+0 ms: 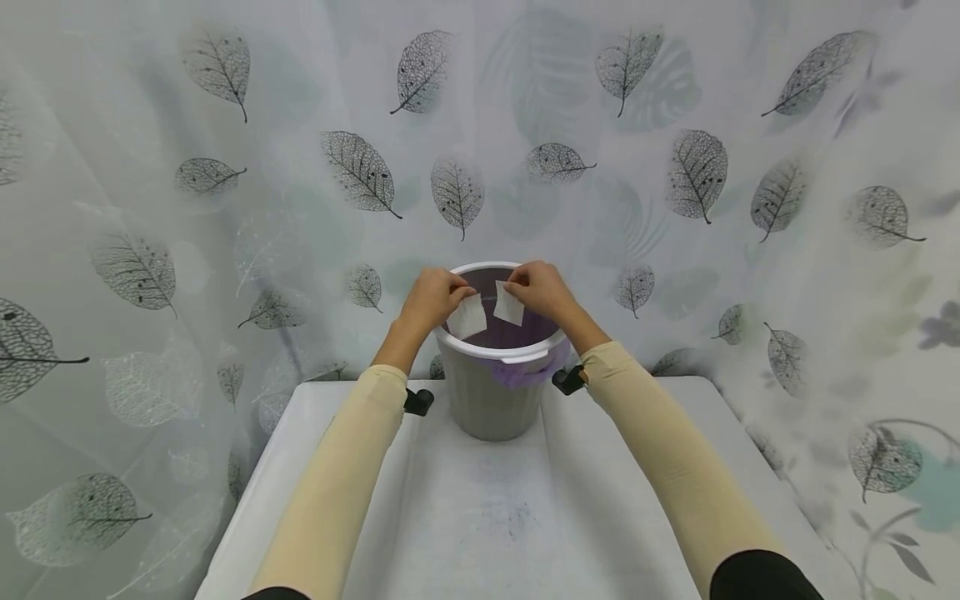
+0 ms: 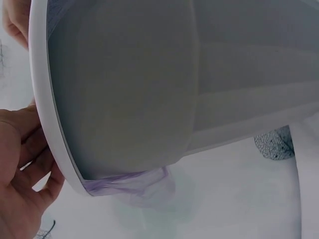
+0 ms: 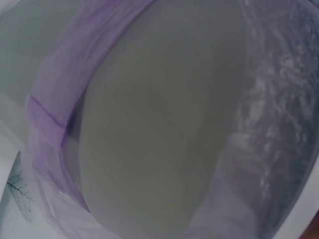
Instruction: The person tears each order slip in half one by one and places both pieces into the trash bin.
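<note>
In the head view, my left hand [image 1: 433, 296] pinches a small white sheet [image 1: 468, 318] between thumb and fingers, over the open top of a grey bin [image 1: 483, 396]. A second small white sheet [image 1: 509, 304] hangs from the fingertips of my right hand [image 1: 542, 287], a little apart from the first. Whether they are paper or tissue, I cannot tell. A thin purple bag lines the bin, and its edge [image 1: 517, 372] is folded outside the white rim. In the left wrist view, the left hand [image 2: 22, 167] shows beyond the rim; the sheets are hidden there.
The bin stands at the far end of a white table [image 1: 480, 508]. Behind it hangs a leaf-patterned curtain [image 1: 510, 108], also along both sides. Loose purple film [image 3: 55, 109] bulges out from the bin's side in the right wrist view.
</note>
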`<state>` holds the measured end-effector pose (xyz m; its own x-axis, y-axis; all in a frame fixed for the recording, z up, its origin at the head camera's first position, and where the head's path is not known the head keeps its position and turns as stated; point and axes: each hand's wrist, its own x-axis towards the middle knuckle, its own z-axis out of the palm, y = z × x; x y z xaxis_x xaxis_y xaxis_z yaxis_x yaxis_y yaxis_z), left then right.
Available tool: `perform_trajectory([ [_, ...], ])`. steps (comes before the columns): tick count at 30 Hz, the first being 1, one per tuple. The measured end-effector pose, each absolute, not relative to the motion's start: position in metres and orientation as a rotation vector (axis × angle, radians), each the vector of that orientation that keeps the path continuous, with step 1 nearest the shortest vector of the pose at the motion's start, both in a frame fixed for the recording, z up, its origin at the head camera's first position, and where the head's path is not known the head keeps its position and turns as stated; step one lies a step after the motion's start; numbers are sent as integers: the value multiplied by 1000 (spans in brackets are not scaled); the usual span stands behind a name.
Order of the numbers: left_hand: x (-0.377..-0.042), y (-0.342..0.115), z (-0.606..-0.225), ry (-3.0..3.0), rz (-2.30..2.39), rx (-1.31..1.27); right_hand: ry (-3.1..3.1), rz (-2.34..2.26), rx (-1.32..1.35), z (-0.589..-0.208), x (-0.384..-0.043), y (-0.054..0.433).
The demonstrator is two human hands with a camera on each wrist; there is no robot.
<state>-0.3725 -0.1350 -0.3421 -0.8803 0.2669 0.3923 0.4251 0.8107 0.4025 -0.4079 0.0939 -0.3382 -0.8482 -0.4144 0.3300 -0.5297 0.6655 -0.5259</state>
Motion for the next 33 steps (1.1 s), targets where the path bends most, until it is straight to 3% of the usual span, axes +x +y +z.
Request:
perform_trajectory([
  [10,-359,-139,-336,-2646,-682,-551,-2669,929,769,-338,-400,94],
  [17,-337,-141,-332,-2507,-705,-623,-2566,908,827,-330,-375,98],
  [33,-215,-151,-338,-2119,-869,-725,-2153,928,1087,-336,-257,124],
])
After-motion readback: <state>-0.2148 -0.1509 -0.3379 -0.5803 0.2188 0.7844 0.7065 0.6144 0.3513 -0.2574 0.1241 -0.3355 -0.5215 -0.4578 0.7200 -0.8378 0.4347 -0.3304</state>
